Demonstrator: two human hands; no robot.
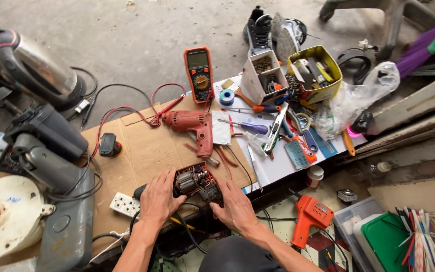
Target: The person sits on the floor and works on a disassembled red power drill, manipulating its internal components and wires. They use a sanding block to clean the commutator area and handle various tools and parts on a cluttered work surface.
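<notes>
Left hand [158, 198] grips the left side of the opened drill body [197, 182], fingers curled against it, near edge of the cardboard sheet [142, 151]. Right hand [233, 205] cups its right side, fingers seemingly wrapped around. Red drill [193, 126] lies just beyond.
</notes>
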